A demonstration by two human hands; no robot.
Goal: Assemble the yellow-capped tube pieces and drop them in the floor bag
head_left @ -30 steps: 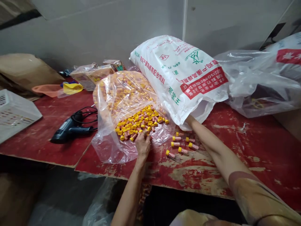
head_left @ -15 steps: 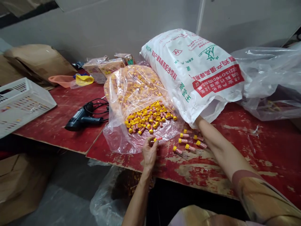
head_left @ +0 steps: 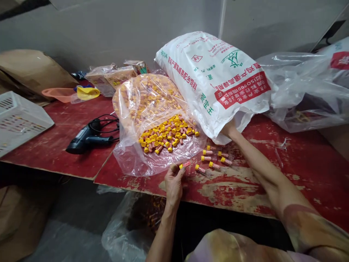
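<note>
My left hand [head_left: 173, 183] pinches a small yellow-capped tube with a red-patterned label [head_left: 184, 165] in its fingertips, just below a transparent plastic bag [head_left: 128, 160]. That bag holds a heap of similar tubes [head_left: 167, 136], with many more packed behind a film fold. Several loose tubes [head_left: 210, 157] lie on the red table between my hands. My right hand [head_left: 229, 130] reaches under the mouth of a white printed woven sack [head_left: 215, 80], and its fingers are hidden there.
The worn red board table [head_left: 54, 134] carries a black heat gun with its cord [head_left: 84, 140], a white slatted crate [head_left: 19, 123], an orange dish [head_left: 57, 94] and wrapped packets [head_left: 110, 78]. Another plastic bag [head_left: 300, 94] lies at right. Plastic sheeting [head_left: 122, 233] hangs below the table's front edge.
My left hand has left the heap, moving toward me, and now holds a tube. The whole view has shifted slightly as my head moved. My right hand stays at the sack's mouth.
</note>
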